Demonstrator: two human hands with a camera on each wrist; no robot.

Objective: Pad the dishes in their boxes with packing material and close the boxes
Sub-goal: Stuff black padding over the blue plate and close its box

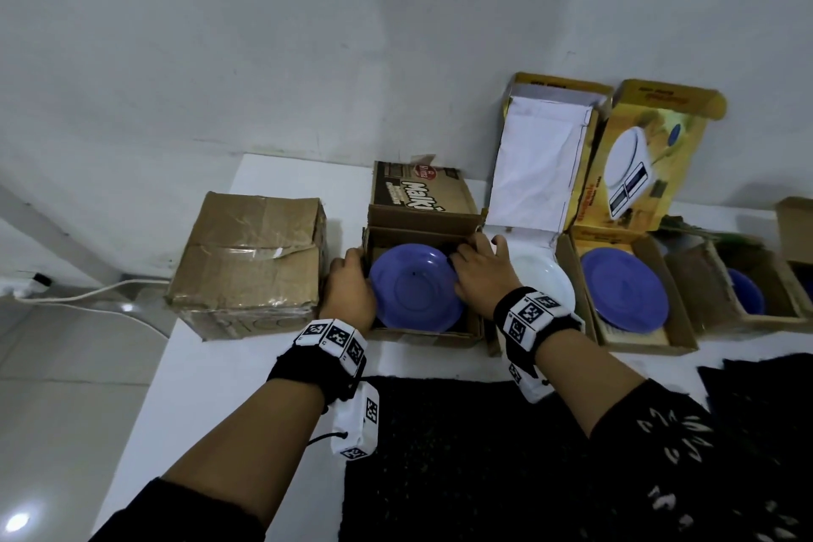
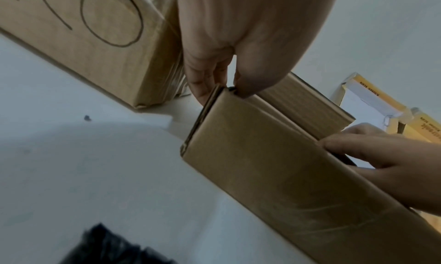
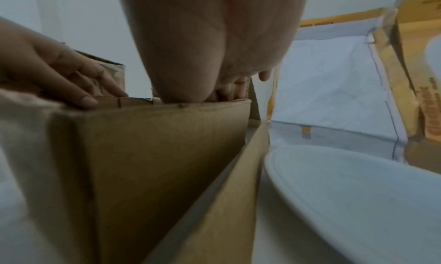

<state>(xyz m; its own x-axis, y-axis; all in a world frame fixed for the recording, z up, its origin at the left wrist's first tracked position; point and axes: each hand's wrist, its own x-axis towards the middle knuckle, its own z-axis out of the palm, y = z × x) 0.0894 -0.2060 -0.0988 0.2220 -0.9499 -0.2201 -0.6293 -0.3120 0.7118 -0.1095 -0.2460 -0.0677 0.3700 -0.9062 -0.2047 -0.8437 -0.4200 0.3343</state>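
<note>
Far left on the white table (image 1: 211, 370) sits a taped brown box (image 1: 250, 264), closed. Just beside it your left hand (image 1: 352, 290) pinches the left wall of the open Malkist box (image 1: 422, 207), where a purple plate (image 1: 415, 286) lies, and your right hand (image 1: 484, 273) curls its fingers inside the right wall, gripping black padding (image 1: 453, 252). Rightward 2 yellow boxes hold a white plate (image 1: 545, 277) and another purple plate (image 1: 624, 288).

The box (image 1: 422, 233) at my twelve o'clock is matt brown corrugated cardboard. The plate (image 1: 415, 286) in it looks like smooth, slightly glossy purple plastic. At ten o'clock, another cardboard box (image 1: 250, 264) wears shiny, wrinkled tape. The black padding (image 1: 462, 453) at six o'clock looks rough and fibrous; the table (image 1: 211, 374) is smooth white.
</note>
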